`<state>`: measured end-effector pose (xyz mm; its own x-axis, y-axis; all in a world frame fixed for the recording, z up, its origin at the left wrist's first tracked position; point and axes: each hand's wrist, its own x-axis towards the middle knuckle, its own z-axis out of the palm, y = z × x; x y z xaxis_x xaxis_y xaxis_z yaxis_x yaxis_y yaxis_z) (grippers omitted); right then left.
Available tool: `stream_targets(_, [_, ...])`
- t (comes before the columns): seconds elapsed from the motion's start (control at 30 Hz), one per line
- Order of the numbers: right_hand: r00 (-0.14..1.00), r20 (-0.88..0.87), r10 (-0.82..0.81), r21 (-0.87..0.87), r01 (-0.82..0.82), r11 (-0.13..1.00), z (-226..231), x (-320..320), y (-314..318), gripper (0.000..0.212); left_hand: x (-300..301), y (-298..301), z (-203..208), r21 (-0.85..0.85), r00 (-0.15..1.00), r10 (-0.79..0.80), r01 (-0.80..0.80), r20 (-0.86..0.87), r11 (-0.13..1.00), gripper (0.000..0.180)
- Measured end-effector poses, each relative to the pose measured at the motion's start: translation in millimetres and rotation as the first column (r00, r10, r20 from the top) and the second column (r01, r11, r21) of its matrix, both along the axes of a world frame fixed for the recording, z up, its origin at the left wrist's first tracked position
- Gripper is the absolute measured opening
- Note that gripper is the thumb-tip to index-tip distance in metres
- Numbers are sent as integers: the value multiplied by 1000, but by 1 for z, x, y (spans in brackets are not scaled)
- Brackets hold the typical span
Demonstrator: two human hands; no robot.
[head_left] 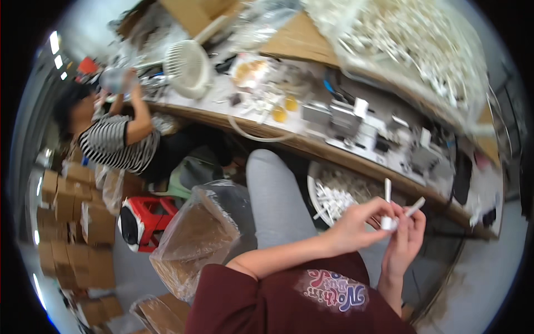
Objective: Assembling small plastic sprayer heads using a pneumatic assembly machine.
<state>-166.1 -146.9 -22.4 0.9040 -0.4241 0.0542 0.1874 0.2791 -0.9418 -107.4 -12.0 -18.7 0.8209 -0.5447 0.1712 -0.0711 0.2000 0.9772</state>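
My left hand (362, 224) and my right hand (408, 238) are close together over the lower right, both with bent, closed fingers. A small white plastic part with a round, cup-like end (386, 223) sits between the fingertips. A slim white strip (387, 190) stands up from my left fingers, and a second white strip (415, 207) sticks out from my right fingers. Whether these strips and the round end are one piece I cannot tell. Just beyond my left hand is a round white tub (312, 191) holding many small white plastic parts (335, 201).
Along the workbench (222, 118) stand a grey metal fixture (346, 118), yellow round pieces (279, 113), a white fan (188, 69) and a big clear bag of white parts (411, 47). A plastic-lined carton (194, 236) and red stool (147, 220) are left; another person (119, 139) sits beyond.
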Motion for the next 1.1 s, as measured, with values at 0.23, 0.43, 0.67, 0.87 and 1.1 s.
stream_targets(0.23, [997, 5, 75, -91, -74, 993, -20, -6, 1, 32, 0, 19, -19, 80, 972, 55, -37, -228, 996, 33])
stream_targets(0.43, [968, 165, 189, -833, 35, 552, -22, 15, -15, 40, 30, 31, -10, 262, 964, -35, 106, -263, 959, 34])
stream_targets(0.67, [962, 249, 110, -874, 174, 455, -1, 61, -29, 36, 61, 37, 12, 202, 948, 135, -199, 289, 959, 35])
stream_targets(0.87, [975, 152, 162, -973, 120, 195, -1, 116, -38, 31, 86, 42, 20, 167, 753, 203, -384, 626, 908, 37])
stream_targets(1.1, [985, 56, 160, -977, 87, -193, 16, 138, -27, 26, 105, 33, 20, 120, 713, 228, -402, 663, 908, 37])
